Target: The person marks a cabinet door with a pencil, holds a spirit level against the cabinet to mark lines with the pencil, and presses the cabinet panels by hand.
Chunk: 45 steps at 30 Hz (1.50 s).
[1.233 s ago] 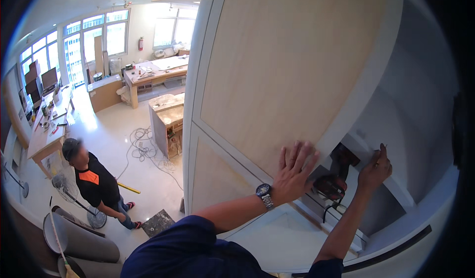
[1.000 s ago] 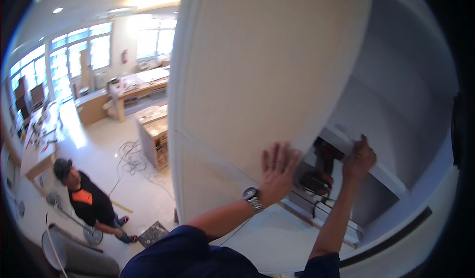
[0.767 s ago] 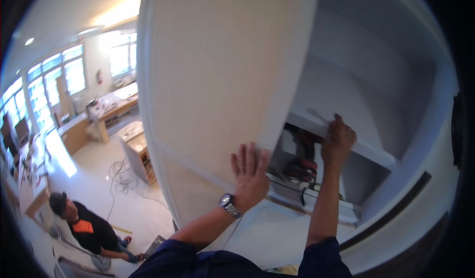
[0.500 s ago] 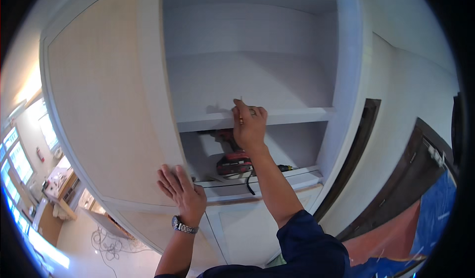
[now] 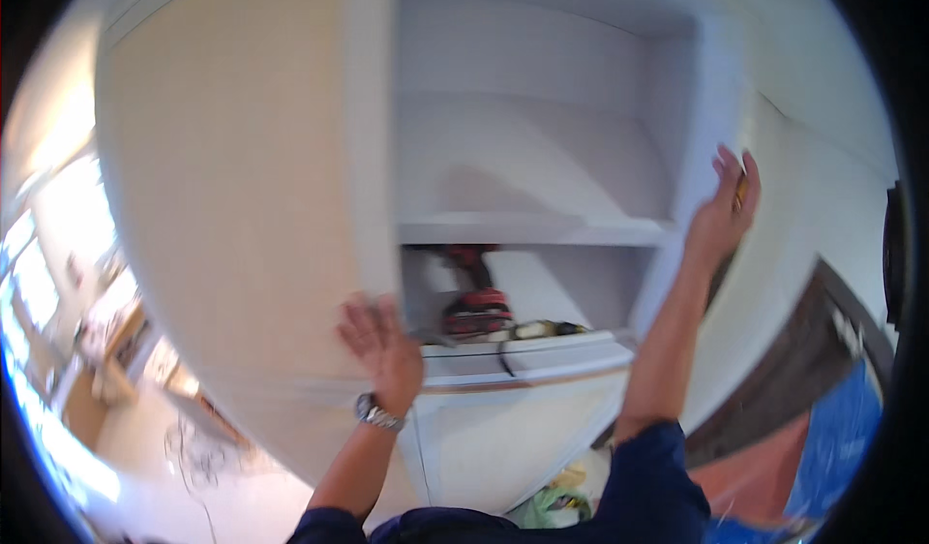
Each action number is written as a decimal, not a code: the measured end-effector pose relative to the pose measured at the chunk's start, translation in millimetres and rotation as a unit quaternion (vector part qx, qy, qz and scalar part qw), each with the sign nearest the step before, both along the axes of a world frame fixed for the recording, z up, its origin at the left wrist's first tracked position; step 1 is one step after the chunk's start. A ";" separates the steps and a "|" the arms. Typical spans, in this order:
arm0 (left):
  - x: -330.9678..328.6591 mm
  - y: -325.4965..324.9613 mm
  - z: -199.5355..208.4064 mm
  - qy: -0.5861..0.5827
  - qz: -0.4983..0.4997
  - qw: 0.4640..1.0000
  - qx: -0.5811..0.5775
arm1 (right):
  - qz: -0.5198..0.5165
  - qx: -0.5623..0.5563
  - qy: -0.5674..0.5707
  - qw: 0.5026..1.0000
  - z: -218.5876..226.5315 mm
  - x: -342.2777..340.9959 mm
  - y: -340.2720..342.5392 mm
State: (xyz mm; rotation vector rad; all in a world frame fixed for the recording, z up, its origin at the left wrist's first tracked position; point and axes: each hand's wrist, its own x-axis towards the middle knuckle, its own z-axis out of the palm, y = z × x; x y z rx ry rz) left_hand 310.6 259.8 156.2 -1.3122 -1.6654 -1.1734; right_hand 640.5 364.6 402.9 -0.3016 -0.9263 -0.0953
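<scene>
Up at the cabinet, the left hand (image 5: 379, 343) is spread flat, its grip wide and holding nothing, with the palm pressed on the lower inner corner of the open cabinet door (image 5: 232, 205). That one door stands with its long axis upright, its free edge beside the cabinet opening. The right hand (image 5: 724, 205) is also open, fingers loosely spread; it lies against the cabinet's right side panel (image 5: 711, 89), and whether it holds anything I cannot tell. One red power drill (image 5: 471, 297) stands on the lower shelf (image 5: 571, 355) near its left end, under the single upper shelf (image 5: 542, 229). One wristwatch (image 5: 375, 413) sits on the left wrist.
</scene>
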 end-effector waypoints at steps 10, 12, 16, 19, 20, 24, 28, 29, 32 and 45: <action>0.4 3.8 -6.1 -0.041 -0.023 0.999 0.001 | -0.016 -0.146 -0.324 0.935 -102.4 -160.1 25.4; 0.5 -1.5 -5.0 -0.042 -0.020 0.999 -0.008 | -0.172 -0.094 -0.323 0.926 -107.0 -170.9 35.8; -3.1 -3.8 -9.4 -0.034 -0.031 0.999 -0.012 | -0.183 -0.123 -0.291 0.931 -110.5 -176.4 44.4; -5.8 -4.0 -17.0 -0.024 -0.028 0.999 -0.007 | -0.160 -0.118 -0.296 0.934 -109.9 -174.3 41.2; -6.8 -3.8 -20.3 -0.019 -0.022 1.000 -0.001 | -0.158 -0.115 -0.306 0.932 -111.0 -173.4 40.2; -7.8 4.2 -39.2 -0.012 -0.016 1.000 0.005 | -0.160 -0.092 -0.315 0.931 -111.3 -173.6 38.3; -6.0 8.3 -59.1 0.001 0.001 0.999 0.039 | -0.183 -0.069 -0.316 0.929 -110.8 -168.0 41.6; -7.7 7.1 -63.7 0.019 0.001 0.999 0.032 | -0.169 -0.080 -0.313 0.931 -111.6 -167.9 41.6; -12.1 4.6 -81.6 0.043 0.007 0.999 0.004 | -0.177 -0.085 -0.322 0.926 -112.8 -166.0 47.4; -15.4 18.9 -122.5 0.029 0.020 0.999 0.030 | -0.204 -0.114 -0.315 0.920 -126.5 -168.0 61.6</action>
